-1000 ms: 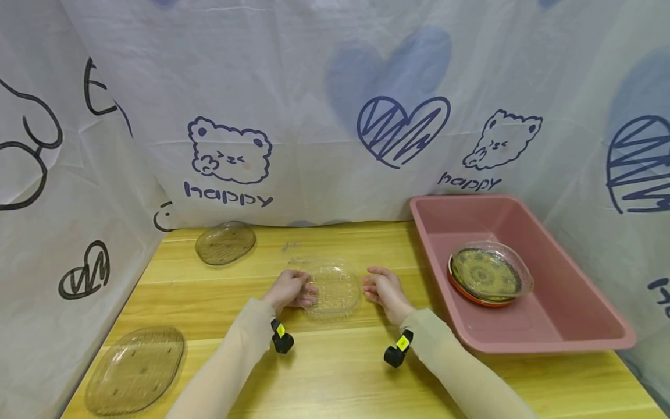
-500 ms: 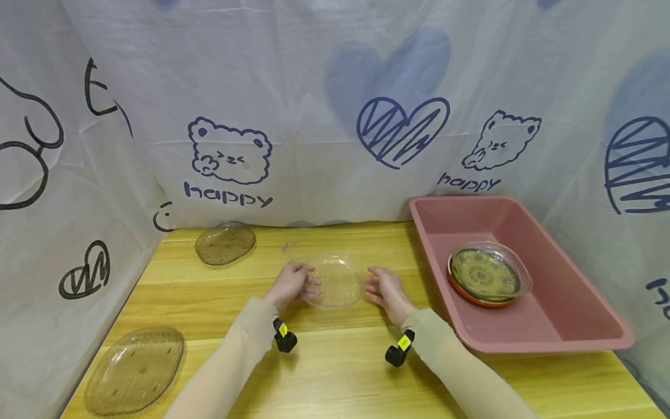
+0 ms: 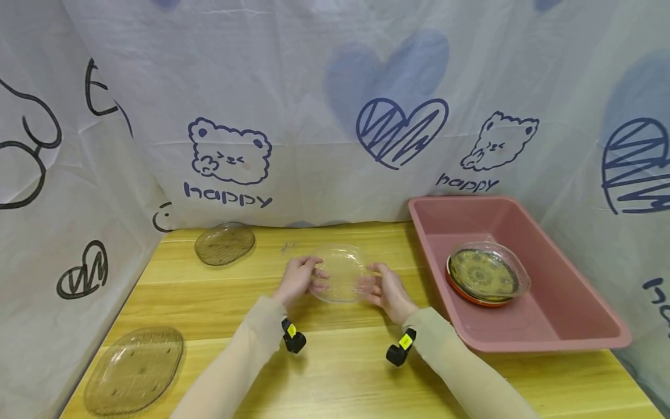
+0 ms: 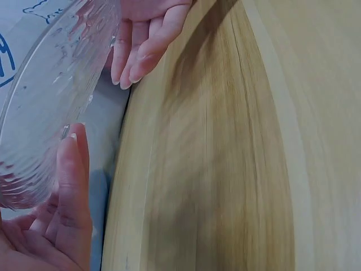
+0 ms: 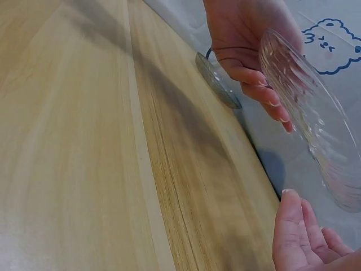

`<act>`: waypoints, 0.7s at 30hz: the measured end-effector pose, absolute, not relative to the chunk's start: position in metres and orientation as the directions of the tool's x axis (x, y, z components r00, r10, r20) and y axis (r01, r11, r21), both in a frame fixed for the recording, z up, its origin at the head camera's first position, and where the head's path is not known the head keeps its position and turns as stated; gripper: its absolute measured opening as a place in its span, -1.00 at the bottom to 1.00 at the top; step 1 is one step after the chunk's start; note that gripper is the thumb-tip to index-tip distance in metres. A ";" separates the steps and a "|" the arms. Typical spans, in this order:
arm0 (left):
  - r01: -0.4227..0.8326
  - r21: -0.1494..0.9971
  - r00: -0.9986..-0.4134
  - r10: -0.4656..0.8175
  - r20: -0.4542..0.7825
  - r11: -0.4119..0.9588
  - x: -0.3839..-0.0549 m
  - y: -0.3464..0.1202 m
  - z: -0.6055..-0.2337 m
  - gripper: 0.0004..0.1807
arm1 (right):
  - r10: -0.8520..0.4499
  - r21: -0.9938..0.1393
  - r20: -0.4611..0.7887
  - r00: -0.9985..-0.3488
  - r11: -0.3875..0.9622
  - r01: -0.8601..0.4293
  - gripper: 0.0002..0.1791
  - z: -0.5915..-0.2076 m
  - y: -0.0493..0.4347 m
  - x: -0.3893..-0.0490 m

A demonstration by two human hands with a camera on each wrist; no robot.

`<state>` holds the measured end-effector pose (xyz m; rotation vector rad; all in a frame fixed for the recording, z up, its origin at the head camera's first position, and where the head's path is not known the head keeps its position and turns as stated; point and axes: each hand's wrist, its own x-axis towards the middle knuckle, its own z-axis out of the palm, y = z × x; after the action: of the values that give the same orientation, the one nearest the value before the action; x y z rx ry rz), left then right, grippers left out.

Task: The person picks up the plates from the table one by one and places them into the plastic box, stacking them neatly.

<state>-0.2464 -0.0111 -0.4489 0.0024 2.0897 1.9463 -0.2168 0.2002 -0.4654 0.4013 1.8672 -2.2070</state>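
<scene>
Above the yellow wood-grain table (image 3: 335, 372), your left hand (image 3: 299, 280) is pinching a clear, ribbed, rounded glass-like plate (image 3: 342, 272), fingers underneath, likely to stop it slipping. Your right hand (image 3: 391, 294) is holding loosely straight fingers by the opposite edge, likely for balance; contact unclear.

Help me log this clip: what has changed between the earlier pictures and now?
In the head view, the clear plate has shifted up and slightly rightward, with the left hand still holding it. The right hand now overlaps its right edge; whether it grips is unclear. The far-left plate, near-left plate, pink tub and its stacked dishes stayed put.
</scene>
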 end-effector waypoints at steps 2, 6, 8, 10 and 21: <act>-0.192 0.978 -0.961 0.185 -0.204 0.080 -0.247 -0.008 -0.450 -0.54 | 0.000 -0.925 -0.345 -0.939 -0.168 0.340 -0.46 -0.465 0.200 -0.217; -0.194 0.979 -0.964 0.171 -0.203 0.068 -0.248 -0.003 -0.451 -0.54 | -0.007 -0.926 -0.344 -0.939 -0.163 0.340 -0.47 -0.464 0.200 -0.216; -0.190 0.980 -0.966 0.167 -0.198 0.062 -0.248 -0.001 -0.451 -0.54 | -0.008 -0.927 -0.341 -0.940 -0.166 0.337 -0.46 -0.463 0.200 -0.216; -0.186 0.981 -0.966 0.169 -0.193 0.060 -0.247 0.001 -0.451 -0.54 | -0.011 -0.928 -0.333 -0.943 -0.172 0.330 -0.45 -0.462 0.200 -0.215; -0.199 0.979 -0.961 0.191 -0.202 0.033 -0.244 0.009 -0.453 -0.55 | -0.043 -0.934 -0.314 -0.949 -0.165 0.317 -0.42 -0.461 0.202 -0.214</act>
<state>-0.2440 0.0092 -0.4533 -0.0081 2.0365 2.0084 -0.2136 0.2015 -0.4612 0.3147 1.8563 -2.2097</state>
